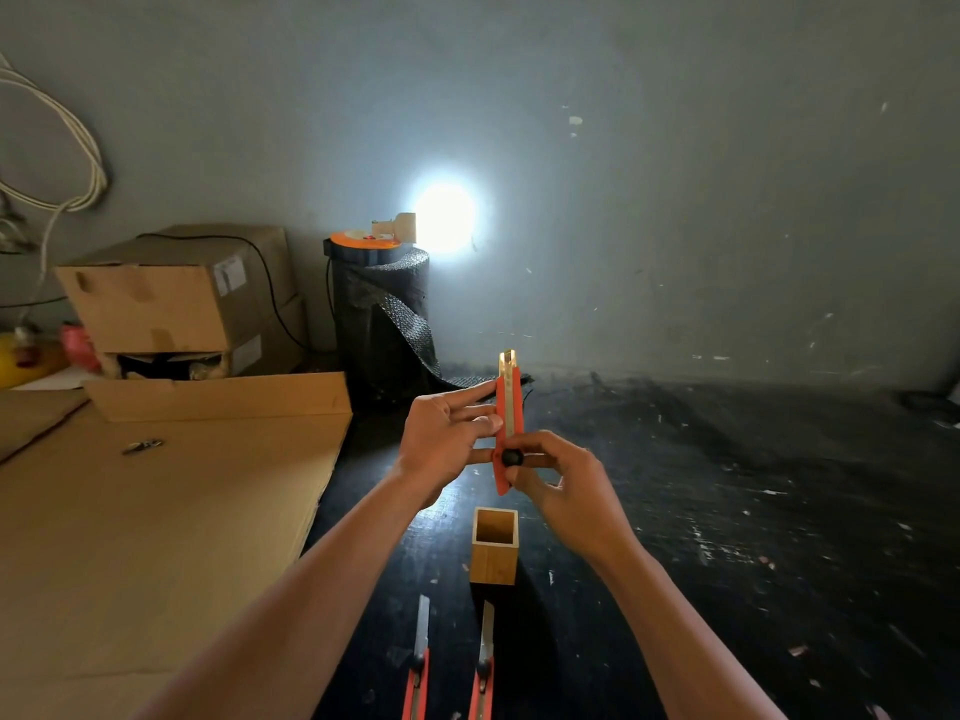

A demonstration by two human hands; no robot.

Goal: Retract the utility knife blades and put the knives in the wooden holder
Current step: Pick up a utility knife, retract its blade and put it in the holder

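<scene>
— What is held above the dark surface (727, 511)?

— An orange utility knife (508, 407), upright, blade tip just showing at the top. The left hand (441, 444) steadies the upper body with fingertips pressed to its side; the right hand (561, 485) has its grip pinching the lower end, thumb at the black slider (511, 457).

— How will it handle?

— Likely light, stiff, smooth plastic; best taken by the handle, well clear of the edge.

— And the wooden holder (494, 561)?

— Standing just below the hands, open and seemingly empty. Two more knives (420, 667) lie near it, blades out.
</scene>
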